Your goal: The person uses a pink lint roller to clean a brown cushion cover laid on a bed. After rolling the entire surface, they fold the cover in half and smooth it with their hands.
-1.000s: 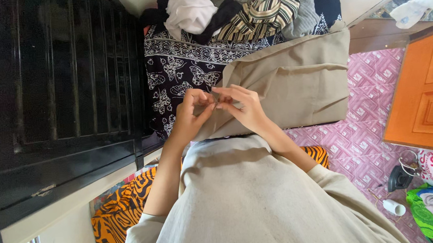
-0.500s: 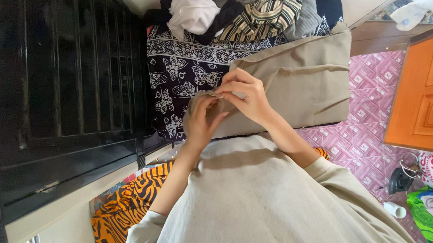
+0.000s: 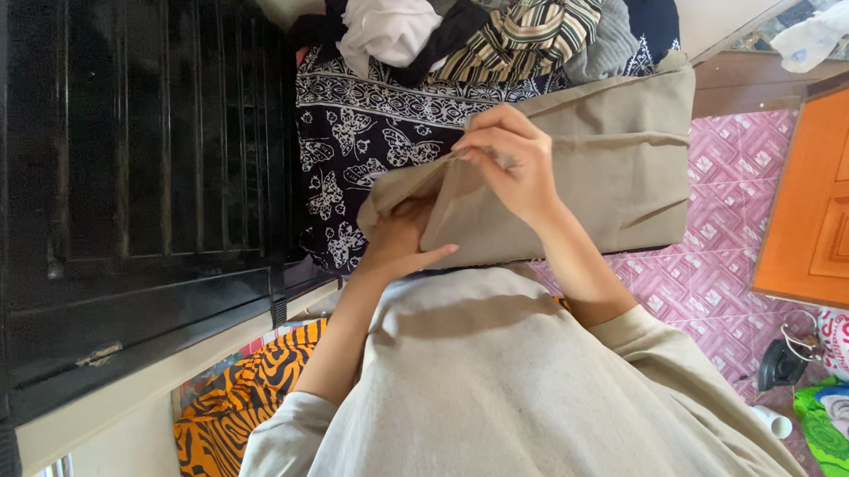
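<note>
Nearest the camera is the person's own beige top [image 3: 513,400], plain and slightly coarse in weave, filling the lower middle of the view. Both forearms reach forward from it to a beige garment [image 3: 597,169] of a similar tan shade, a smooth woven cloth with long straight folds and a stitched hem edge running along its upper side. It lies spread across a dark cloth with white butterfly print [image 3: 360,144], its near-left corner lifted off that surface.

The left hand [image 3: 400,240] is under the raised corner, fingers [image 3: 436,257] mostly hidden by the cloth, with only the thumb showing along the lower edge; it supports the fabric from below, and how tightly it closes cannot be told. The right hand [image 3: 513,164] sits on top, fingers curled together and pinching the folded edge of the garment near its peak, so the cloth forms a small tent between the two hands.

Left of the hands stands a black slatted frame [image 3: 135,158]. Below the arms an orange tiger-striped cloth [image 3: 229,417] shows. To the right is pink patterned floor tile [image 3: 727,200] and an orange wooden door [image 3: 835,204]. Farthest off, beyond the garment, lies a heap of clothes [image 3: 490,28]: white, black and striped pieces bundled together.
</note>
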